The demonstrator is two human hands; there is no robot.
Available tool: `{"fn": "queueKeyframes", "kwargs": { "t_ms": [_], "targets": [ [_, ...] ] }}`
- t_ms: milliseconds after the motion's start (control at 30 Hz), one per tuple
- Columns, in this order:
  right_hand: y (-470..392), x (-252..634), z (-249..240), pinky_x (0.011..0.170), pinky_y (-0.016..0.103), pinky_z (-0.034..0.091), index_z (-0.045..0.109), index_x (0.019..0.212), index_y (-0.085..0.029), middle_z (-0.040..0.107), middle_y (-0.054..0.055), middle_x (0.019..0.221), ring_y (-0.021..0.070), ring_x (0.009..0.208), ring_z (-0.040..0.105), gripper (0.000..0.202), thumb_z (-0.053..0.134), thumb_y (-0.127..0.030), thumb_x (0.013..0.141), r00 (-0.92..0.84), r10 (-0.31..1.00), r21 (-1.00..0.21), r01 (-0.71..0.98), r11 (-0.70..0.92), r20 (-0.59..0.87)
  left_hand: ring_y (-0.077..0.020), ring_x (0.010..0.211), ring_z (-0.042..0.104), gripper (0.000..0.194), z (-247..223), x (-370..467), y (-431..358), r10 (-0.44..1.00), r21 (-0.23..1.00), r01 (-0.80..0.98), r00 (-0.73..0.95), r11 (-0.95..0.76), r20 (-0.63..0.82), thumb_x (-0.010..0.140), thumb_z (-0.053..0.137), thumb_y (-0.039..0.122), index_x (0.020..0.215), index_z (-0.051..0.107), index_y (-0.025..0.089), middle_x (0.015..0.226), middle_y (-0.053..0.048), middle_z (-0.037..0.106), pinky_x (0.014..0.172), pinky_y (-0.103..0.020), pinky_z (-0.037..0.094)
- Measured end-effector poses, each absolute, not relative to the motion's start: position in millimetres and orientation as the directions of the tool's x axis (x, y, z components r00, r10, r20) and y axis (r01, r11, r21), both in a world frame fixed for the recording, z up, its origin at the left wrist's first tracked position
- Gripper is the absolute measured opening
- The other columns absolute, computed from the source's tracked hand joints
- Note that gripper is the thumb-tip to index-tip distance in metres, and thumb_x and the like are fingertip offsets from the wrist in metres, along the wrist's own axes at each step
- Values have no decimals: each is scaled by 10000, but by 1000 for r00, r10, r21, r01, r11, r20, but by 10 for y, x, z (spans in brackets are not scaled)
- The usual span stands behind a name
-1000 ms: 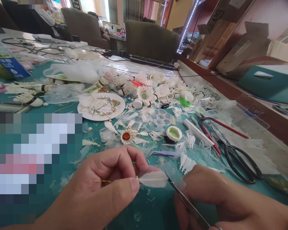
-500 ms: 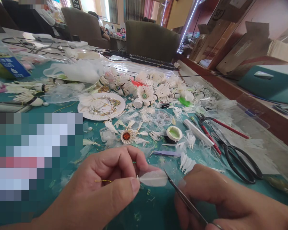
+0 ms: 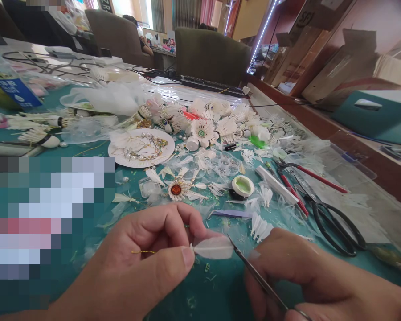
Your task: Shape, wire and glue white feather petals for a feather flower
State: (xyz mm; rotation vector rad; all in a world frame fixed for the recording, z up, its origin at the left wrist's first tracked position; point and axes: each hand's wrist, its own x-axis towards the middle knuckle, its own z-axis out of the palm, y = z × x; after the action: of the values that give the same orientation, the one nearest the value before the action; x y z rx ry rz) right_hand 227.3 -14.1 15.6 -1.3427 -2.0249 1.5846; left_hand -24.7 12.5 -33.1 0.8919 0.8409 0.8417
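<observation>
While the left hand point(image 3: 153, 249) pinches the feather point(image 3: 214, 248) by its nine-o'clock base, the right hand point(image 3: 304, 265) grips scissors point(image 3: 259, 277) at its three-o'clock tip; for a clean edge, steady the base and trim in short snips.

Left hand point(image 3: 153, 249) above bench point(image 3: 200, 296) near side, thumb straight, pinching against bent fingers, wrist angled in from lower left. Right hand point(image 3: 297, 272) nearer bench's right edge, gripping, back up, fingers curled under, thumb low. Hands apart, both bare.
</observation>
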Motion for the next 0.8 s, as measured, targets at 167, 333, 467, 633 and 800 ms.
{"fn": "queueKeyframes", "kwargs": {
  "t_ms": [167, 333, 467, 633, 800],
  "targets": [
    [-112, 2257, 161, 548, 218, 419, 686, 804, -167, 590, 17, 672, 139, 610, 527, 807, 401, -921, 838, -598, 714, -850, 526, 7, -364, -293, 881, 679, 194, -252, -194, 223, 901, 924, -198, 360, 327, -242, 722, 791, 381, 720, 666, 232, 871, -53, 666, 712, -401, 615],
    [-99, 2254, 175, 549, 226, 404, 672, 781, -170, 583, 13, 662, 136, 610, 511, 855, 364, -968, 792, -570, 722, -849, 526, -45, -391, -274, 859, 668, 192, -257, -218, 173, 886, 904, -225, 382, 364, -262, 734, 796, 350, 687, 663, 219, 872, -49, 664, 707, -383, 609],
    [-93, 2258, 172, 548, 223, 385, 654, 776, -166, 565, 8, 653, 132, 615, 500, 846, 372, -964, 795, -568, 715, -852, 519, -72, -407, -191, 816, 650, 209, -305, -247, 111, 849, 834, -328, 454, 443, -272, 756, 828, 267, 634, 667, 214, 906, -2, 656, 698, -285, 578],
    [-125, 2241, 169, 535, 212, 380, 646, 765, -167, 563, 5, 656, 126, 613, 489, 806, 447, -948, 787, -555, 727, -858, 505, -93, -405, -151, 833, 642, 197, -320, -260, 89, 821, 788, -379, 510, 484, -259, 785, 838, 234, 646, 698, 229, 928, 30, 640, 725, -236, 557],
    [-74, 2228, 178, 513, 186, 383, 655, 782, -176, 567, -2, 645, 115, 595, 493, 692, 557, -860, 827, -545, 739, -884, 444, -144, -395, -159, 857, 651, 192, -306, -273, 72, 817, 800, -364, 519, 477, -251, 809, 823, 238, 669, 693, 223, 944, 23, 647, 745, -242, 562]
  ]
}}
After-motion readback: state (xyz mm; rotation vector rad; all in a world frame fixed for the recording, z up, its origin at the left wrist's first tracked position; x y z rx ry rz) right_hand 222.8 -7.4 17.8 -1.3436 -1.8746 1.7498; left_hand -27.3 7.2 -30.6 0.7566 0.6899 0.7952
